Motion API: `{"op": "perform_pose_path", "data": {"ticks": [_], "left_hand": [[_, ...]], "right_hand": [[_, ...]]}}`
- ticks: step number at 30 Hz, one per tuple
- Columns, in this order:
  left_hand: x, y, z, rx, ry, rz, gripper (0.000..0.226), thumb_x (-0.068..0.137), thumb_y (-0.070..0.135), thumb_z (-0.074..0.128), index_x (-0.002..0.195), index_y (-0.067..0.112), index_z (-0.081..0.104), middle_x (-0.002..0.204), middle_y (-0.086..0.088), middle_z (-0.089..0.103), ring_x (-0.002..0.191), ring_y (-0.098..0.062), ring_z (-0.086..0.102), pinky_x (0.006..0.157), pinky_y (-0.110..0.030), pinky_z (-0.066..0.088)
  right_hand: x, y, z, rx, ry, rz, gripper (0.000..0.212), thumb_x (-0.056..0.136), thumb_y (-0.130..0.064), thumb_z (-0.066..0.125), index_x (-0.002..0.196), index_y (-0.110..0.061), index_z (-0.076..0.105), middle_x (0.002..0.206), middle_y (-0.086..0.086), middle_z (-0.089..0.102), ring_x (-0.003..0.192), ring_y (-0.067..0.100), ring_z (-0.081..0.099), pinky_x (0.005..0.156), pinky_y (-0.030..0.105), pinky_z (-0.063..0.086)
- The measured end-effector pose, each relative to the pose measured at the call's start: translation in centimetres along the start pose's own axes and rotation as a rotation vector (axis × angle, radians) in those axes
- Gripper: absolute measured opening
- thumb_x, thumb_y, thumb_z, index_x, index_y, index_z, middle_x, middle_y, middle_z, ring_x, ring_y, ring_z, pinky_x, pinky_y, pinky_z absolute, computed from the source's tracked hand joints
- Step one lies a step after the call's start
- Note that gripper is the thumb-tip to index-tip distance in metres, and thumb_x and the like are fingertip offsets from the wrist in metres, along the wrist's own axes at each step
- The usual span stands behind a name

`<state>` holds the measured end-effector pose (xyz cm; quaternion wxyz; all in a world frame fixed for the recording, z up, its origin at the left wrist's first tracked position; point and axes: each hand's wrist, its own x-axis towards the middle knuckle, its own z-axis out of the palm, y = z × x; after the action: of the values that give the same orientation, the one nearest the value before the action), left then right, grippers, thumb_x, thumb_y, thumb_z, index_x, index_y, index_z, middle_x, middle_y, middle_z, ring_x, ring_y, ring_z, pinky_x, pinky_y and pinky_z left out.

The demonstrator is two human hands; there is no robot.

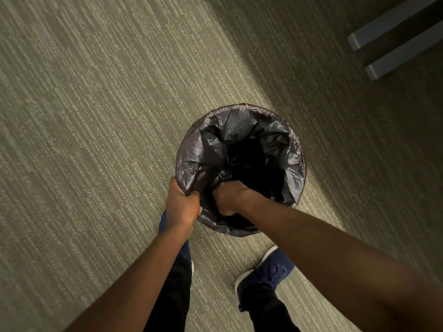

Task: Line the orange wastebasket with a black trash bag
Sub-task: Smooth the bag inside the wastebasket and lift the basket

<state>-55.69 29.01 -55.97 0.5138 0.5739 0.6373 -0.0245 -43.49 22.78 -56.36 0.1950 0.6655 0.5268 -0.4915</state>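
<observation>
The left hand [181,207] is closed tight on the near-left edge of the bag [285,149], fingers curled around the black plastic at the rim. The right hand [229,200] reaches down inside the bag; its fingers are buried in the folds, so I cannot tell how far they are spread. The bin [246,104] stands on the carpet [96,116] just ahead of the person's blue shoes [268,271], draped all round, only an orange sliver showing at the far rim. Two grey bars [393,41] lie well apart, top right.
</observation>
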Motion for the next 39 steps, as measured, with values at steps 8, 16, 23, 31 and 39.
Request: {"op": "perform_pose_path", "data": {"ticks": [8, 16, 23, 31, 39], "left_hand": [[0.6, -0.8, -0.1, -0.148, -0.05, -0.044, 0.038, 0.084, 0.012, 0.055, 0.119, 0.027, 0.058, 0.103, 0.003, 0.072, 0.091, -0.017, 0.071, 0.082, -0.042, 0.06], [0.1, -0.3, 0.1, -0.243, -0.043, -0.083, 0.041, 0.087, 0.008, 0.05, 0.121, 0.03, 0.06, 0.102, 0.007, 0.073, 0.09, -0.015, 0.072, 0.078, -0.042, 0.061], [0.8, -1.3, 0.3, -0.24, -0.043, -0.1, 0.04, 0.079, 0.016, 0.052, 0.108, 0.042, 0.063, 0.091, 0.013, 0.076, 0.083, -0.014, 0.075, 0.069, -0.04, 0.062], [0.6, -1.5, 0.6, -0.274, -0.019, -0.107, 0.041, 0.075, 0.015, 0.053, 0.095, 0.049, 0.066, 0.087, 0.017, 0.075, 0.086, -0.018, 0.073, 0.071, -0.041, 0.06], [0.0, -0.7, 1.0, -0.291, 0.05, -0.107, 0.039, 0.078, 0.014, 0.052, 0.103, 0.039, 0.067, 0.096, 0.006, 0.074, 0.084, -0.016, 0.072, 0.071, -0.037, 0.057]], "right_hand": [[7.3, 8.8, -7.5, 0.434, 0.28, 0.101, 0.043, 0.105, -0.026, 0.044, 0.142, -0.008, 0.057, 0.152, 0.017, 0.052, 0.138, 0.03, 0.05, 0.107, 0.03, 0.037], [8.4, 10.6, 1.9, 0.627, 0.514, 0.336, 0.04, 0.1, -0.02, 0.055, 0.132, 0.004, 0.058, 0.13, 0.031, 0.061, 0.117, 0.043, 0.06, 0.103, 0.041, 0.043], [11.3, 8.7, 6.1, 0.447, 0.3, 0.273, 0.066, 0.1, -0.032, 0.054, 0.157, -0.008, 0.031, 0.158, 0.027, 0.033, 0.142, 0.042, 0.037, 0.118, 0.039, 0.031], [9.7, 8.8, 4.1, 0.251, 0.144, 0.26, 0.069, 0.1, -0.043, 0.053, 0.157, -0.013, 0.03, 0.154, 0.023, 0.042, 0.14, 0.04, 0.044, 0.113, 0.041, 0.037], [-1.9, 9.7, 4.0, -0.048, 0.354, 0.287, 0.054, 0.097, -0.058, 0.044, 0.131, -0.019, 0.058, 0.126, 0.008, 0.067, 0.122, 0.031, 0.059, 0.109, 0.042, 0.037]]}}
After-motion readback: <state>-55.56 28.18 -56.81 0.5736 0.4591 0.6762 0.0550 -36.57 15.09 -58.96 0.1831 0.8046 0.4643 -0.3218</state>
